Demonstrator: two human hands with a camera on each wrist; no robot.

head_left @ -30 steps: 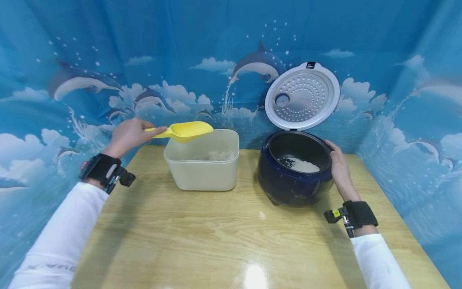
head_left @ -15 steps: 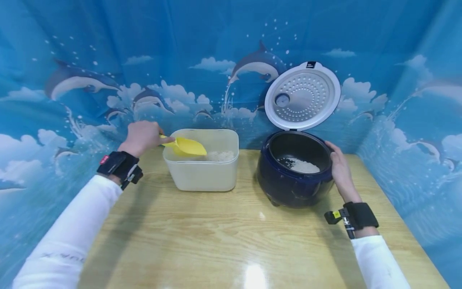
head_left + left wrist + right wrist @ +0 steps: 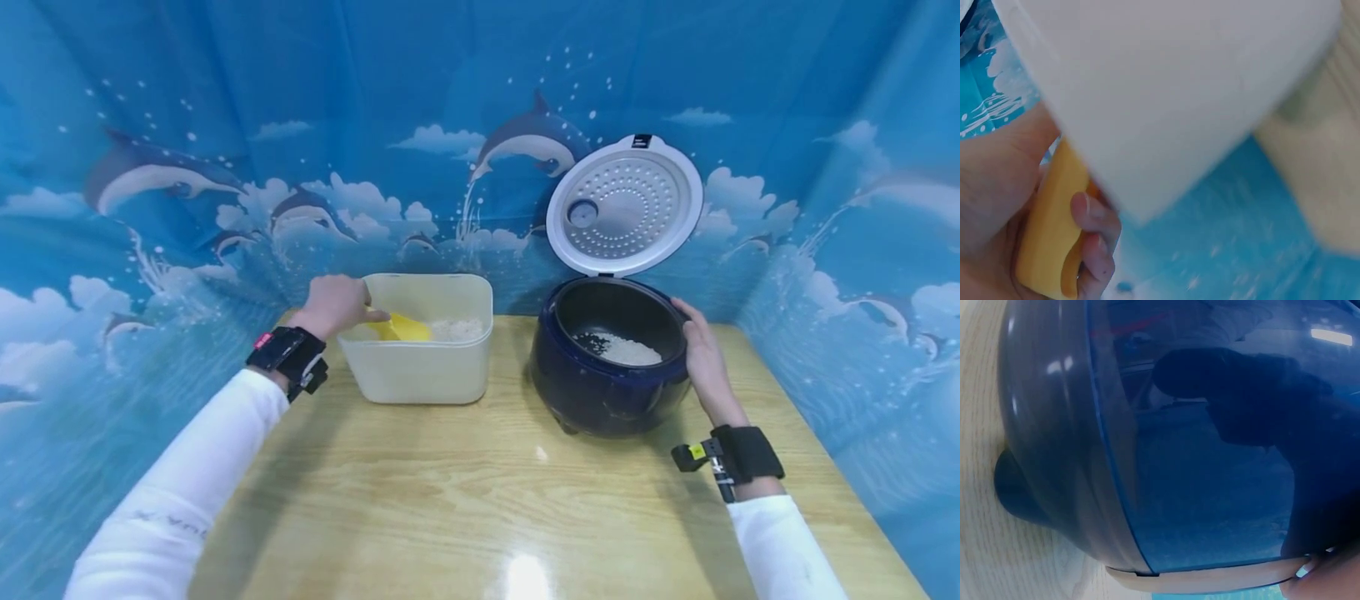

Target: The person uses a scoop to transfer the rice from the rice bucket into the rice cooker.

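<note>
My left hand [image 3: 335,306] grips the handle of a yellow scoop [image 3: 408,328], whose bowl is down inside the cream container [image 3: 420,375], beside white rice [image 3: 457,330]. In the left wrist view, the fingers curl round the yellow handle [image 3: 1054,219], and the container wall [image 3: 1166,94] covers the rest of the scoop. My right hand [image 3: 705,358] rests on the right side of the dark blue rice cooker [image 3: 600,400], fingers fairly straight along its rim. White rice [image 3: 630,351] lies at the bottom of the cooker's dark pot.
The cooker's round silver lid [image 3: 626,208] stands raised behind the pot. Both vessels stand near the back edge of a wooden table [image 3: 450,483]. A blue curtain [image 3: 420,100] with dolphins hangs behind and at both sides.
My left hand has moved right and down, taking the scoop from above the container's left rim into it. My right hand remains at the cooker. The head view has shifted slightly.
</note>
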